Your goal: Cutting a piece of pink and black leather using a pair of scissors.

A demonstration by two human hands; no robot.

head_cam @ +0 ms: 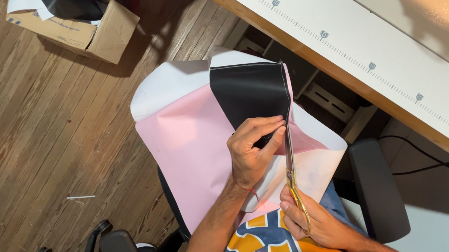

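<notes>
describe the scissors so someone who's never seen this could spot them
Start at the pink, black and white fabric over the person's lap. Along its right edge, the right hand holds scissors: gold handles and long steel blades pointing up beside the black panel.

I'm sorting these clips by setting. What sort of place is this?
Probably a sewing workroom: a white sewing table with a ruler strip along its edge, gold-handled scissors in the right hand, and pink, black and white fabric under the left hand.
</notes>
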